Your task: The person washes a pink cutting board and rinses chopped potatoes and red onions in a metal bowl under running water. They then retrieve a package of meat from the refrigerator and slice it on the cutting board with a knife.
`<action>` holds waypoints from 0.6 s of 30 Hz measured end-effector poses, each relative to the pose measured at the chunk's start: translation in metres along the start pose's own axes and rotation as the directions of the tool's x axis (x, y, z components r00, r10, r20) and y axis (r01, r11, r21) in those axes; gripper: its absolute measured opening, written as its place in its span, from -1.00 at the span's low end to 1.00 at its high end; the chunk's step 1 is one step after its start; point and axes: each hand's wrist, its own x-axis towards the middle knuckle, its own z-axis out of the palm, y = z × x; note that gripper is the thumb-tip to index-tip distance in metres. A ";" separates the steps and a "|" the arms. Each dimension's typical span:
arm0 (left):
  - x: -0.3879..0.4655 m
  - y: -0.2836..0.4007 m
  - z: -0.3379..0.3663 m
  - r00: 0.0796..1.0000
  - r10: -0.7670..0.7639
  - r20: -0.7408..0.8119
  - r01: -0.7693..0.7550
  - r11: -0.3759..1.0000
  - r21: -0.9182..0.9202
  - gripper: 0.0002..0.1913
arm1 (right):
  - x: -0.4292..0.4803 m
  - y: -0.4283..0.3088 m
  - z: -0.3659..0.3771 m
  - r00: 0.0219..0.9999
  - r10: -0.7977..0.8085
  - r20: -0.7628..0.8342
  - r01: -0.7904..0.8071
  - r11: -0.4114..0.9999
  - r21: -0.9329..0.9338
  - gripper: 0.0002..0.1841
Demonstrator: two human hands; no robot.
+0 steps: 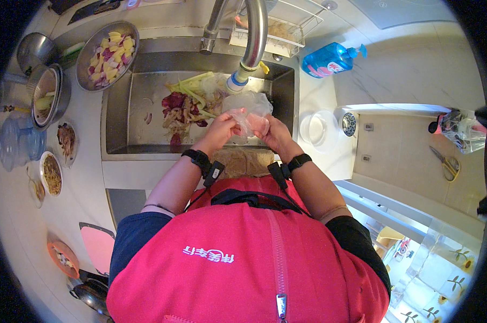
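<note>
Over the right half of the steel sink (118,121), my left hand (221,129) pinches the gathered edge of a clear plastic bag (247,101). My right hand (278,134) grips the bag's other side, its fingers at a flat pink piece (258,123); what that piece is, and whether it lies inside the film, I cannot tell. Just beyond and above the bag hangs the faucet's spout (238,80). To the left of my hands a heap of vegetable peelings (183,111) lies on the sink floor, with pale green stalks (195,87) behind it.
A metal bowl of cut onion and yellowish slices (111,60) rests at the sink's back left corner. A blue pump bottle (328,59) and clear plastic tubs (319,128) stand to the right. A folded brown towel (243,161) lies along the sink's front edge. Scissors (449,166) lie far right.
</note>
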 end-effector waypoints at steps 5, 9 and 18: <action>-0.009 0.016 0.008 0.992 -0.013 0.125 -0.050 0.872 0.487 -0.47 | 0.002 0.009 0.005 0.995 0.098 0.011 -0.098 0.995 0.025 -0.61; -0.009 0.021 0.007 0.994 -0.075 0.080 0.022 0.851 0.525 -0.40 | -0.001 0.011 0.009 0.994 0.104 0.017 -0.102 0.990 -0.095 -0.68; 0.001 0.001 -0.016 0.979 -0.203 0.008 0.192 0.935 0.297 -0.70 | 0.008 0.018 0.007 0.992 -0.124 0.006 0.101 0.778 -0.619 -0.76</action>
